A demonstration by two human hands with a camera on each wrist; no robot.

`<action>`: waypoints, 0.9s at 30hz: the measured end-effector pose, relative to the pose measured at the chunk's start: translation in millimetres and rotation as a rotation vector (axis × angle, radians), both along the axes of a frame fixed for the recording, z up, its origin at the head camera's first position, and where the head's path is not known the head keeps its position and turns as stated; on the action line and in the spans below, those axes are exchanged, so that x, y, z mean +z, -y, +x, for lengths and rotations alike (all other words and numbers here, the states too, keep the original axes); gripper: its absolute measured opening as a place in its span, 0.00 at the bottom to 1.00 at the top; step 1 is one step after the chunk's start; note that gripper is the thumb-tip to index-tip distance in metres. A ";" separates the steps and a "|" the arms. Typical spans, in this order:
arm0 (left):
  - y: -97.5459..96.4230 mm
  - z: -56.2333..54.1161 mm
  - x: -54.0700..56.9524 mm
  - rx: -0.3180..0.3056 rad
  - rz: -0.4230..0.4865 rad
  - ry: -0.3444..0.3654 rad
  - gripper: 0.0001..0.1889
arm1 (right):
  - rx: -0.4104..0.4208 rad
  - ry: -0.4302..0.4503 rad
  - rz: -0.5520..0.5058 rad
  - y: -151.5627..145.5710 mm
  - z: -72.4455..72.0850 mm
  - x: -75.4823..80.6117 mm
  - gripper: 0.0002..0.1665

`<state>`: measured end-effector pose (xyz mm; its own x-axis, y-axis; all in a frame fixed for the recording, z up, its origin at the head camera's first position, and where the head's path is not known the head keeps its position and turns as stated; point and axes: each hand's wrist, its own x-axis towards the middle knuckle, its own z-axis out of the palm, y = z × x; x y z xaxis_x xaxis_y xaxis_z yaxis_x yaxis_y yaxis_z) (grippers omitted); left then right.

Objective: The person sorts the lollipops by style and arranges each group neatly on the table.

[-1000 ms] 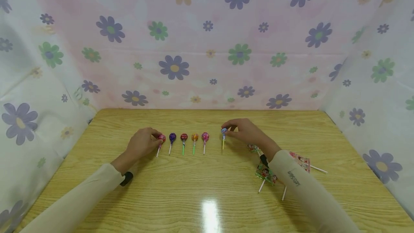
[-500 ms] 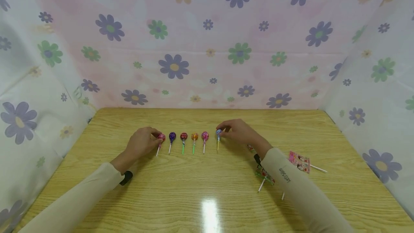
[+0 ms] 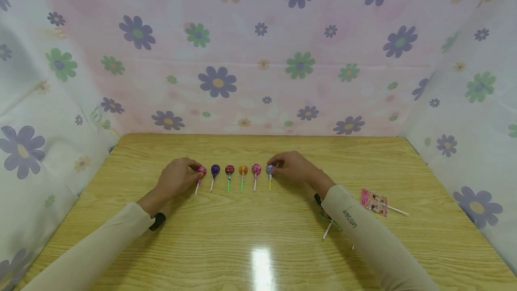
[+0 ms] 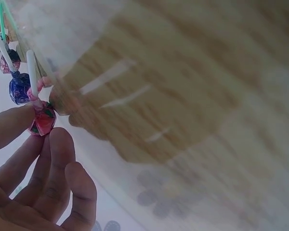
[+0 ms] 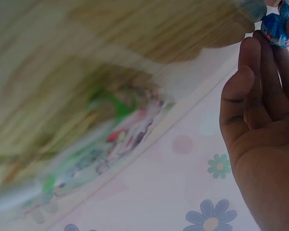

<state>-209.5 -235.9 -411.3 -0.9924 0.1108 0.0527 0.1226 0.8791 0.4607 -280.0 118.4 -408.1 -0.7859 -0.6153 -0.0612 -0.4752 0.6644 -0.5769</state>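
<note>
On the wooden table [image 3: 258,232] a row of wrapped lollipops lies with the sticks toward me. My left hand [image 3: 175,178] pinches the head of the pink-red lollipop [image 4: 43,120] at the row's left end. To its right lie a purple lollipop [image 3: 215,169], a red lollipop [image 3: 230,169], an orange lollipop [image 3: 243,170] and a pink lollipop [image 3: 256,169]. At the right end my right hand [image 3: 294,167] holds a blue lollipop [image 5: 275,30] by its head, its yellow stick pointing toward me. A small gap separates it from the pink one.
Right of the row lies a flat pink-packaged lollipop [image 3: 374,202] with a white stick. A green-packaged one [image 3: 329,223] is partly under my right sleeve [image 3: 367,232], and another stick tip shows beside the sleeve. Flowered cloth [image 3: 258,57] walls in the table's back and sides.
My right hand has moved left with the blue lollipop, bringing it close beside the pink one in line with the row. The left hand stays on the pink-red lollipop.
</note>
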 end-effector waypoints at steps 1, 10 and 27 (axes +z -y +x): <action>0.1 -0.2 0.0 -0.001 -0.004 -0.001 0.16 | 0.004 -0.002 0.000 0.1 -0.1 -0.2 0.17; -1.0 0.5 1.5 -0.009 -0.013 -0.008 0.16 | 0.002 0.010 -0.002 2.9 -1.7 -2.1 0.18; -1.3 1.6 3.2 0.009 -0.011 0.018 0.16 | 0.000 -0.004 0.007 5.0 -0.5 -0.9 0.18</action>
<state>-207.9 -234.7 -408.1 -0.9942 0.1027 0.0332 0.1066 0.8852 0.4528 -280.5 113.3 -409.0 -0.7862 -0.6148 -0.0626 -0.4773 0.6684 -0.5704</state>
